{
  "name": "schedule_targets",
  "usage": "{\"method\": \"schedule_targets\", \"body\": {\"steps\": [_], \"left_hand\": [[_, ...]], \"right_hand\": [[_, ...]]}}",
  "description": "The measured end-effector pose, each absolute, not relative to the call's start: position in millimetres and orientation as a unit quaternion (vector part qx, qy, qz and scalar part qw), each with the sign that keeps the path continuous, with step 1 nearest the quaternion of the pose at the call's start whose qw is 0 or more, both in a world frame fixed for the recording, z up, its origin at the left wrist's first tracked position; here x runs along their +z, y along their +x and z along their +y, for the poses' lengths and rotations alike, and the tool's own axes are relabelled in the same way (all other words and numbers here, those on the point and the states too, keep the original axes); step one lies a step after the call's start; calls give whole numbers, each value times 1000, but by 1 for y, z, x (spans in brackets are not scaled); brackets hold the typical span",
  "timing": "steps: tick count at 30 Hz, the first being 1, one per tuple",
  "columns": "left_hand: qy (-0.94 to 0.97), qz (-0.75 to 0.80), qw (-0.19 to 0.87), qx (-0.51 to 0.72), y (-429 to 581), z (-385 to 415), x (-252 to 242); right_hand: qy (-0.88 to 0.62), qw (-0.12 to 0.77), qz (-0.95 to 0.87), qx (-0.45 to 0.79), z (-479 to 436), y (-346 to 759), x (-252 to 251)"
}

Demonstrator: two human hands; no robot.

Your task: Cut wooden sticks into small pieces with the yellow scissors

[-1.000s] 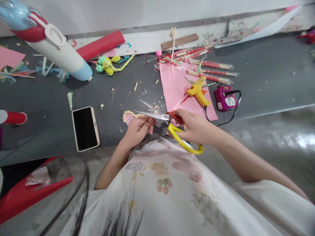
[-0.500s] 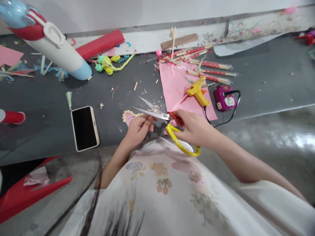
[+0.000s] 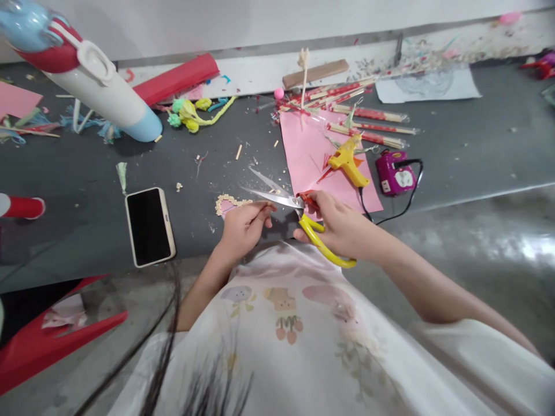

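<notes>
My right hand is wrapped round a pair of scissors with yellow handles, blades parted and pointing left. A small red piece shows by its fingers near the pivot; what it is I cannot make out. My left hand is closed in a pinch just below the blades, and whatever lies between its fingertips is too small to name. Behind that hand, partly hidden by it, lies a pink piece of card edged with small pale beads or cut bits.
A yellow glue gun rests on a pink sheet, beside a purple box with a black cord. Wrapped stick bundles lie behind. Leftward are a phone and a tall bottle. Small scraps dot the grey table.
The scissors and my right hand have shifted slightly right, away from the left fingers. At the back right, the white paper now lies flatter and shows a grey drawing.
</notes>
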State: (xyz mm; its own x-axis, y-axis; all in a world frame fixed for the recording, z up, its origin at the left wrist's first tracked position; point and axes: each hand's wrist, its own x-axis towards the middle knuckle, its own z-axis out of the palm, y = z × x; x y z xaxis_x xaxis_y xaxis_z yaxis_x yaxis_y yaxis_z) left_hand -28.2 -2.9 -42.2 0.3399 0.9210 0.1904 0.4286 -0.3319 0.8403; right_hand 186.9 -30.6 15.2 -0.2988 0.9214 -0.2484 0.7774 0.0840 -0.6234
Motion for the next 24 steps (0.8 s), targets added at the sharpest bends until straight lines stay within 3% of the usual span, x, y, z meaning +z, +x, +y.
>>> {"method": "schedule_targets", "body": {"steps": [5, 8, 24], "left_hand": [[629, 414, 570, 328, -34, 0, -45], [568, 383, 648, 333, -33, 0, -48], [552, 392, 670, 304, -31, 1, -41]], "right_hand": [[-574, 88, -730, 360, -30, 189, 20], [-568, 79, -737, 358, -29, 190, 23], [-607, 60, -702, 368, -27, 185, 27]]}}
